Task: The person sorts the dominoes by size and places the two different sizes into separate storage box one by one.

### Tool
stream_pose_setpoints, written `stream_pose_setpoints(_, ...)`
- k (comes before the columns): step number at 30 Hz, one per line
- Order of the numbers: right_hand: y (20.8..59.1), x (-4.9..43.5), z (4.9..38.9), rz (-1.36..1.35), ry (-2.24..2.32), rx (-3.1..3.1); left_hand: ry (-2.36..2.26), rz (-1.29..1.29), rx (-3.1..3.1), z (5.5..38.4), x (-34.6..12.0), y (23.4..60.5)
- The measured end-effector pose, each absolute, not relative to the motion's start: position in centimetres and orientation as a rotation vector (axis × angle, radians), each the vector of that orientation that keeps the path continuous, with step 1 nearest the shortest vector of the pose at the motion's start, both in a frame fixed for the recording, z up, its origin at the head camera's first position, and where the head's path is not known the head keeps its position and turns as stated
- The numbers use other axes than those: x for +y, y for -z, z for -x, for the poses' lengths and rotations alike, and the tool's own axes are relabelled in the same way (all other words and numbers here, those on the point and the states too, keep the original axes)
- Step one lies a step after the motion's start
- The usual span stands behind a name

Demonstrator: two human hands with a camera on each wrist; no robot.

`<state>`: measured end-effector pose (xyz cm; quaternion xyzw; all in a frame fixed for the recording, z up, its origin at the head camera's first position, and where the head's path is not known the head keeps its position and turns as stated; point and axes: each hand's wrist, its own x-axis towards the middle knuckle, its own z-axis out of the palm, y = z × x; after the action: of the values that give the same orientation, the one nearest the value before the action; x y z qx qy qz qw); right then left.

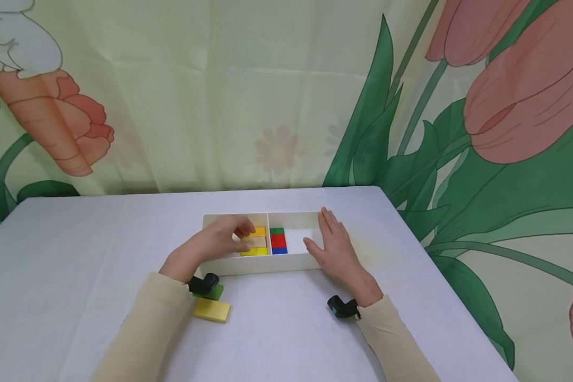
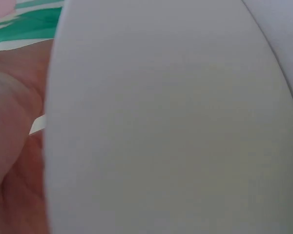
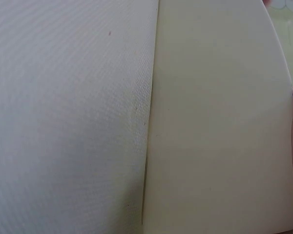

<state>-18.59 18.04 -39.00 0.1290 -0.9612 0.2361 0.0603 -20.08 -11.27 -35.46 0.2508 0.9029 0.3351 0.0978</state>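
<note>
A white box (image 1: pixel 262 265) with two compartments stands on the table. My left hand (image 1: pixel 218 240) is over its left compartment, fingers bent and thumb apart from them, beside an orange-yellow block (image 1: pixel 259 231), a pale wooden block (image 1: pixel 255 242) and a yellow block (image 1: pixel 258 252). Whether it pinches any block is hidden. In the right compartment, a green block (image 1: pixel 277 231), a red block (image 1: pixel 278 241) and a blue block (image 1: pixel 279 250) form a column against the divider. My right hand (image 1: pixel 336 252) rests at the box's right end, fingers straight. The box wall (image 2: pixel 171 117) fills most of the left wrist view.
In front of the box, below my left wrist, lie a loose yellow block (image 1: pixel 212 310) and a green block (image 1: pixel 215 293) partly covered by the wrist camera. A white cloth (image 1: pixel 277 339) covers the table. A printed curtain (image 1: pixel 181 95) hangs behind.
</note>
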Motion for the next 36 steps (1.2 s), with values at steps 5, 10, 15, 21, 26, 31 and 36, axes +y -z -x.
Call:
stream_pose_setpoints(5,39.0,18.2,18.6,-0.392,-0.71,-2.919,-1.07,-0.795,2.706,18.9,-12.3,35.0)
stream_pose_setpoints(10,38.9,18.3,18.6,-0.377,-0.703,-2.922,-1.141,-0.817,2.728,17.3,-13.2,34.8)
stream_pose_setpoints(15,39.1,18.2,18.8,-0.398,-0.712,-2.921,-1.197,-0.795,2.746,15.8,-14.3,34.7)
stream_pose_setpoints(21,39.0,18.1,18.6,-0.401,-0.705,-2.912,-1.255,-0.773,2.759,14.1,-15.2,34.9)
stream_pose_setpoints(26,38.8,18.2,18.6,-0.398,-0.709,-2.911,-1.287,-0.729,2.776,13.2,-15.7,35.0)
stream_pose_setpoints(31,38.9,18.1,18.7,-0.406,-0.716,-2.916,-1.304,-0.715,2.828,12.2,-16.3,35.2)
stream_pose_setpoints(36,39.0,18.1,18.7,-0.408,-0.698,-2.907,-1.287,-0.712,2.883,11.3,-16.6,35.4)
